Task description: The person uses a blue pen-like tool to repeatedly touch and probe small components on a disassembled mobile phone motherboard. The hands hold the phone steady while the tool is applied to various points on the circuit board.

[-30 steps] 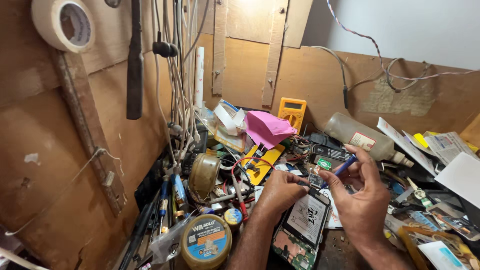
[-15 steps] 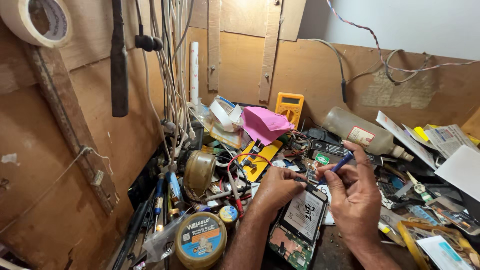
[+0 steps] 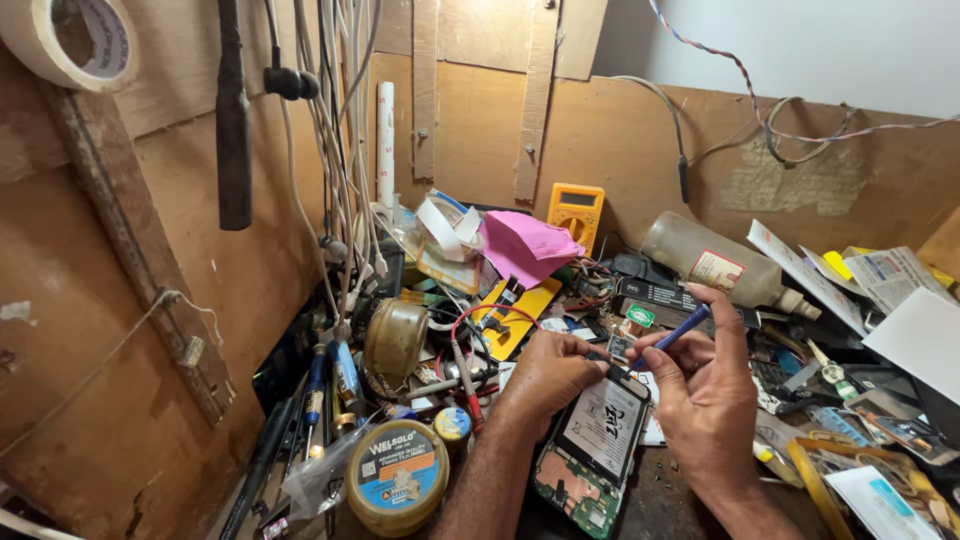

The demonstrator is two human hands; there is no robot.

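Note:
An opened phone (image 3: 595, 440) with a green circuit board and a white-labelled battery lies tilted on the cluttered bench in the head view. My left hand (image 3: 548, 372) grips its top left corner with the fingertips. My right hand (image 3: 705, 395) holds a thin blue tool (image 3: 682, 328) like a pen, its tip pointing down at the phone's top edge. Both forearms come in from the bottom of the frame.
A round solder-paste tin (image 3: 398, 478) sits at the lower left beside screwdrivers (image 3: 330, 385). A yellow multimeter (image 3: 575, 212), pink cloth (image 3: 525, 245) and a dusty plastic bottle (image 3: 715, 262) lie behind. Papers (image 3: 900, 290) pile at right. Cables (image 3: 335, 130) and tape roll (image 3: 75, 40) hang on the wooden wall.
The hands and phone stay in much the same place on the bench. The camera view has shifted slightly, and the blue tool's tip sits a little nearer the phone's top edge.

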